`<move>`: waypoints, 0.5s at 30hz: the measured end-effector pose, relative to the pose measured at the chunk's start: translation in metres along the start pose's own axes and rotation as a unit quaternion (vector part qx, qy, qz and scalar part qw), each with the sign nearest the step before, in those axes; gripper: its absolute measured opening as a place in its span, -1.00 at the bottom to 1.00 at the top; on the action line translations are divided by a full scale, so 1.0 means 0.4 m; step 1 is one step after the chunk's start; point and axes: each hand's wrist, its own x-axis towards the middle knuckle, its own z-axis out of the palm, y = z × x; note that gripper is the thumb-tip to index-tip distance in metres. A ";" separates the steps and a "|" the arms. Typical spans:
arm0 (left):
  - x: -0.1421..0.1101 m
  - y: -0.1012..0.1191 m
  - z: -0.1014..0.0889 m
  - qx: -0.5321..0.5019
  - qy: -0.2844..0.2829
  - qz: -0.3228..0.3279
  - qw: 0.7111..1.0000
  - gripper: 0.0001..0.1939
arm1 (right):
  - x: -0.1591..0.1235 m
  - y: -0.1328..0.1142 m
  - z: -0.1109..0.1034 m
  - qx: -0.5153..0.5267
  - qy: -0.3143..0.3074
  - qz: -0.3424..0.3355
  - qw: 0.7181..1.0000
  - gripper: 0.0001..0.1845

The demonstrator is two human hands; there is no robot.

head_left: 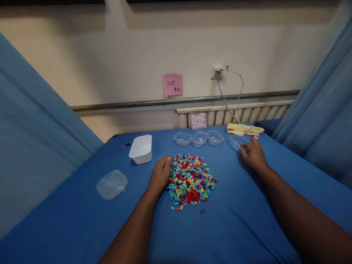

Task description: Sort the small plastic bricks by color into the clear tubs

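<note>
A loose heap of small toy building bricks [191, 179] in red, teal, yellow, white and dark blue lies on the blue cloth. Along the heap's left side rests my left hand [160, 173], thumb uppermost, fingers extended against the bricks and partly hidden. Off to the right, my right hand [254, 154] has its thumb and fingers at the near right rim of a clear plastic container [234, 141]. Three similar clear containers stand in a row behind the heap: a left one [182, 143], a middle one [199, 144] and a right one [215, 142].
A white plastic tub [142, 158] and a clear lid [112, 184] sit on the left. Small dark and red bits [126, 145] lie beyond them. At the back right are a folded yellow cloth [242, 129] and a white cable [224, 99]. Blue curtains [35, 135] flank the surface.
</note>
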 end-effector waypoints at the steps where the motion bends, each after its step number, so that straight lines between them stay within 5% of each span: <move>1: -0.002 0.002 -0.001 -0.004 0.001 -0.002 1.000 -0.42 | -0.002 -0.012 -0.010 0.002 0.004 -0.005 1.000 -0.60; 7: -0.013 0.010 -0.006 -0.007 0.008 -0.010 1.000 -0.46 | -0.029 -0.130 -0.073 0.098 0.008 -0.115 0.988 -0.66; 12: -0.011 0.019 -0.011 -0.005 0.023 -0.042 0.999 -0.44 | -0.055 -0.209 -0.090 0.089 -0.185 -0.237 0.950 -0.77; 15: -0.014 0.019 -0.013 -0.005 0.031 -0.053 0.998 -0.43 | -0.053 -0.205 -0.094 0.049 -0.214 -0.249 0.943 -0.76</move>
